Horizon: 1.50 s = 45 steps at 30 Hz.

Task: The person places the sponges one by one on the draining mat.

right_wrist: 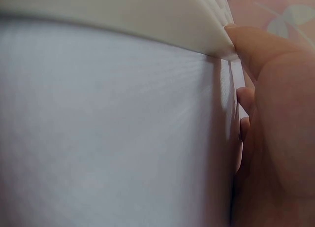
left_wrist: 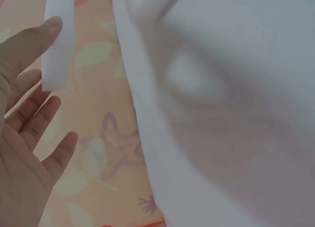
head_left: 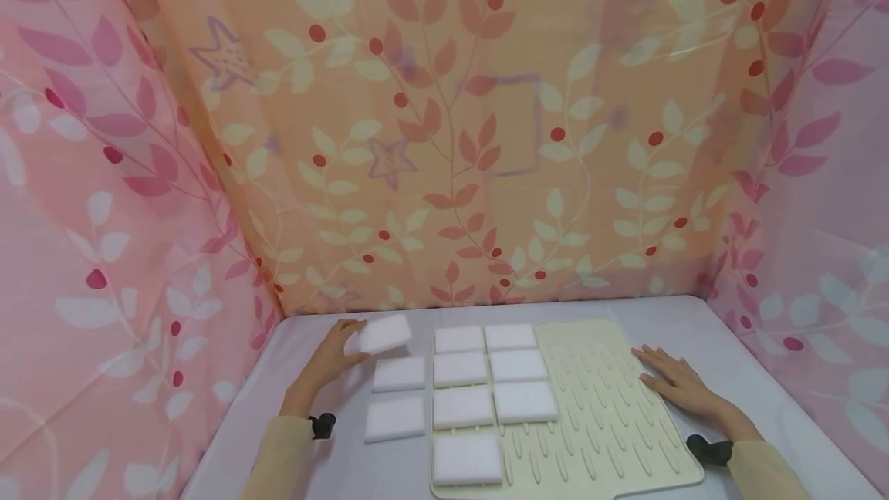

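Note:
My left hand (head_left: 330, 365) pinches a white sponge (head_left: 385, 333) by its left side, tilted above the table's far left part. In the left wrist view the thumb lies along this sponge (left_wrist: 59, 49), seen nearly edge-on, with the other fingers spread behind it. Two more white sponges lie just in front, a nearer one (head_left: 395, 418) and a farther one (head_left: 399, 373). Several sponges sit in two columns on the left half of a cream ridged mat (head_left: 590, 407). My right hand (head_left: 684, 384) rests with extended fingers at the mat's right edge; its thumb touches the rim (right_wrist: 216, 45).
A white cloth (head_left: 229, 438) covers the table. Patterned curtains (head_left: 444, 137) stand behind it and along both sides. Bare ridges show on the mat's right half and beside the front sponge (head_left: 468, 460) of the left column. Dark bands circle both wrists.

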Each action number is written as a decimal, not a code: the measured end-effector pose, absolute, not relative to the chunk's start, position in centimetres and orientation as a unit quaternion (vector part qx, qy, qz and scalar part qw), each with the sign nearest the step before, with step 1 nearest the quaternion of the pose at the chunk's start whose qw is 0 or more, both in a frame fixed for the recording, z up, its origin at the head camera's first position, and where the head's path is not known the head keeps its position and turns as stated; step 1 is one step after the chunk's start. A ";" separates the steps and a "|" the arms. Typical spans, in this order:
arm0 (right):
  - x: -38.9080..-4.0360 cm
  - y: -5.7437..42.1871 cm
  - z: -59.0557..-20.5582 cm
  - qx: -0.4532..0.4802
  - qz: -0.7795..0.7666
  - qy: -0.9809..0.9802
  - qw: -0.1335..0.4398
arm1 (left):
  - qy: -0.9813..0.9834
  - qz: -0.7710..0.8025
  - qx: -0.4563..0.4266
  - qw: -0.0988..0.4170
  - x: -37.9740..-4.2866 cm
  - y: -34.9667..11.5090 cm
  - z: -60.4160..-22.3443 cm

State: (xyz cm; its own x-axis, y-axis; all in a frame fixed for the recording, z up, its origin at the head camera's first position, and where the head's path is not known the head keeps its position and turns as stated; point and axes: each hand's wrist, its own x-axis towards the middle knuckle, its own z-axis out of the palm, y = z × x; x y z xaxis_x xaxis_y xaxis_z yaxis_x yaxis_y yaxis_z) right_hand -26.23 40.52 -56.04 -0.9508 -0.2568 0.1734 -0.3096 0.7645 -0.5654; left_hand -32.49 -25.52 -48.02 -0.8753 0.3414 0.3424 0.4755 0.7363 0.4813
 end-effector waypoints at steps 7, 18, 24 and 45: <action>-26.4 40.6 -56.2 0.151 0.304 -0.940 0.047 | -0.912 -0.320 -0.241 0.087 -31.8 -23.9 -48.1; -26.4 40.5 -56.5 0.152 0.305 -0.939 0.047 | -0.898 -0.345 -0.265 0.061 -29.9 -20.1 -48.0; -26.3 40.4 -56.4 0.147 0.307 -0.940 0.038 | -0.892 -0.350 -0.281 0.056 -28.8 -17.6 -48.1; -26.3 40.4 -56.1 0.154 0.317 -0.935 0.035 | -0.863 -0.344 -0.368 0.048 -24.3 -9.8 -49.5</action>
State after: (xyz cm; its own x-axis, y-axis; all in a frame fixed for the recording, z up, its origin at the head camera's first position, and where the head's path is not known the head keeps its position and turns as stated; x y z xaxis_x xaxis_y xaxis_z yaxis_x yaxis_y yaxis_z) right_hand -26.34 40.42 -56.13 -0.9501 -0.2662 0.1626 -0.3103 0.7518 -0.5818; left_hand -24.31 -9.80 -49.53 -0.7250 0.6014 0.3356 0.6672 0.4927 0.5586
